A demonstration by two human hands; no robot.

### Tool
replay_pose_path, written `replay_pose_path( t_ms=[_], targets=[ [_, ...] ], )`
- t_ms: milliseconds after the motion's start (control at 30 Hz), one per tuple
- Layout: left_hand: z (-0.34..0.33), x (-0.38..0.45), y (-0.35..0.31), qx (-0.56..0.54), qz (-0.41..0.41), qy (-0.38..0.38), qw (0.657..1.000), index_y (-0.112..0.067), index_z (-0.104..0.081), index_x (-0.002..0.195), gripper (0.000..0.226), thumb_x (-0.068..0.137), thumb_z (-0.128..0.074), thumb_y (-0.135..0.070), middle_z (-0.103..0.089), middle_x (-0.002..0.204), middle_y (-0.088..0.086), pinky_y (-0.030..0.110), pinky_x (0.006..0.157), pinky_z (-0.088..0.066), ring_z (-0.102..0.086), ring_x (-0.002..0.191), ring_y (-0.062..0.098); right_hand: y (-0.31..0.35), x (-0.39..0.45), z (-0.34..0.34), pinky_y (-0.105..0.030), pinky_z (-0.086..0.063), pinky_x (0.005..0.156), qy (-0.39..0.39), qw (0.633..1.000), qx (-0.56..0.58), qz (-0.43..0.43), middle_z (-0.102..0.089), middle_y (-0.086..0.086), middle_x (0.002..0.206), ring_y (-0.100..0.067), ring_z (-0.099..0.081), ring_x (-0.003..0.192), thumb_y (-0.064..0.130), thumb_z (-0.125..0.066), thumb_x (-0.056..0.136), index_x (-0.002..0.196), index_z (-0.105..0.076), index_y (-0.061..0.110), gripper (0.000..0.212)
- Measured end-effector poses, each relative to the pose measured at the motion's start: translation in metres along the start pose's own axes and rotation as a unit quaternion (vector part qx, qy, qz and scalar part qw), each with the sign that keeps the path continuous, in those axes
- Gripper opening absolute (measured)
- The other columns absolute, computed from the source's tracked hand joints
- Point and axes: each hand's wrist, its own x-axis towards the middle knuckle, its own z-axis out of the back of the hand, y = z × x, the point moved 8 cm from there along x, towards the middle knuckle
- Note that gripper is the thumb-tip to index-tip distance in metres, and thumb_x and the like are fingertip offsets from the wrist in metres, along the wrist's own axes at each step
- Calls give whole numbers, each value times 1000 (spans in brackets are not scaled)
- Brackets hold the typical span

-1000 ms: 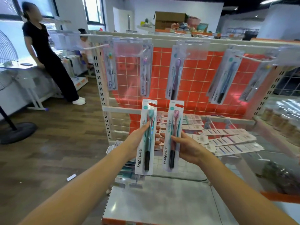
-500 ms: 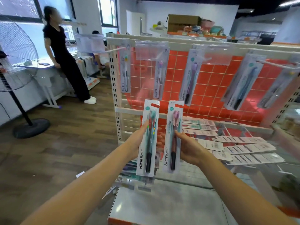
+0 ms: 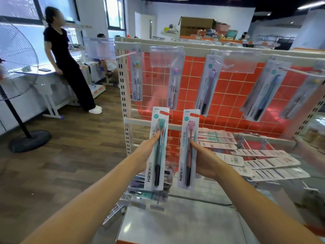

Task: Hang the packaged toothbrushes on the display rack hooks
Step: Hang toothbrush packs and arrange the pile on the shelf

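The fingers of the left hand (image 3: 146, 152) are curled behind a white blister-card pack with a teal-headed toothbrush (image 3: 156, 148), the thumb pressed along its front, so the pack stands upright in a firm pinch. The right hand (image 3: 204, 161) holds a matching white blister-card pack with a pink-headed toothbrush (image 3: 188, 150) the same way, thumb on the front and fingers hidden behind. The two packs are side by side, apart, their tops level with the cream middle crossbar of the wire display rack (image 3: 140, 120), in front of its left half.

Above them, along the rack's top rail, five clear-fronted toothbrush packs already hang (image 3: 208, 85) on white hooks against an orange tiled backing panel (image 3: 233, 95), each beneath a clear plastic price-tag holder (image 3: 166, 56). Behind the right hand, a row of flat white packs lying back-side up (image 3: 263, 161) fans across the lower wire shelf toward the rack's right edge. More packs (image 3: 151, 192) lie below the held ones, at the far edge of a grey base shelf (image 3: 175, 226).

To the left, a person in black clothing (image 3: 68, 67) leans on a white table, near a black pedestal fan (image 3: 21, 106) on the wooden floor.
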Motion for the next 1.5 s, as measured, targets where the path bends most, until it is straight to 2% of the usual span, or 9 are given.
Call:
replay_pose_path(
  t_ms=[100, 267, 400, 567, 700, 900, 1200, 1367, 1500],
  targets=[
    [-8, 6, 0, -10, -1, 18, 1000, -25, -72, 106, 85, 45, -69, -84, -59, 131, 10, 56, 112, -26, -41, 133, 34, 6, -5, 4, -33, -58, 72, -16, 1000, -14, 2, -72, -8, 103, -21, -70, 94, 42, -33, 100, 115, -63, 15, 43],
    [-17, -1, -15, -7, -20, 20, 1000, -18, -72, 99, 59, 72, -60, -70, -70, 105, 13, 50, 106, -37, -62, 108, 31, 17, -8, 12, -32, -58, 70, -41, 999, -30, 12, -73, -6, 94, -20, -71, 87, 45, -36, 98, 108, -66, 14, 44],
    [-17, 8, -10, -26, -25, 31, 999, -17, -62, 123, 99, 51, -66, -85, -50, 140, 13, 57, 112, -24, -37, 136, 35, 17, -6, 14, -34, -57, 72, -41, 999, -23, 18, -73, -7, 92, -21, -71, 86, 44, -38, 98, 103, -69, 13, 43],
    [-22, -8, -17, -11, -30, 45, 998, -22, -73, 89, 60, 57, -69, -74, -71, 108, 9, 53, 111, -31, -58, 115, 31, 13, -2, 13, -39, -56, 85, -41, 998, -36, 23, -70, -11, 110, -26, -68, 101, 45, -40, 97, 116, -65, 14, 44],
    [-23, 2, -7, -18, -37, 76, 996, -14, -72, 91, 51, 72, -63, -61, -72, 86, 7, 51, 104, -40, -65, 82, 24, 7, -1, 22, -44, -52, 92, -67, 996, -41, 30, -66, -15, 117, -31, -64, 109, 48, -44, 94, 121, -63, 14, 48],
    [-64, 17, 20, -29, -3, 99, 995, -21, -74, 99, 69, 54, -76, -72, -67, 117, 12, 59, 111, -25, -50, 125, 38, 3, -26, 69, -29, -55, 66, -126, 990, -40, 49, -72, -1, 79, -14, -70, 72, 44, -42, 96, 103, -65, 16, 37],
    [-159, 10, 44, 12, 20, 155, 988, -23, -78, 90, 46, 69, -66, -62, -74, 91, 4, 54, 108, -35, -62, 104, 31, 4, -93, 144, -39, -57, 82, -237, 967, -36, 86, -69, -17, 103, -27, -65, 89, 50, -47, 92, 113, -64, 8, 50],
    [-203, -9, 81, 58, 46, 169, 983, -6, -69, 94, 46, 79, -57, -48, -71, 73, 9, 36, 69, -55, -67, 66, 23, -21, -129, 172, -47, -47, 99, -229, 971, -26, 64, -66, -19, 115, -36, -62, 107, 45, -56, 85, 115, -65, 7, 49],
    [-236, -28, 112, 57, 68, 192, 977, -5, -67, 91, 38, 86, -56, -41, -69, 72, 13, 36, 67, -58, -66, 63, 23, -45, -158, 202, -45, -48, 98, -218, 975, 0, 39, -66, -22, 111, -36, -63, 104, 38, -59, 83, 113, -65, 5, 45]
  ],
)
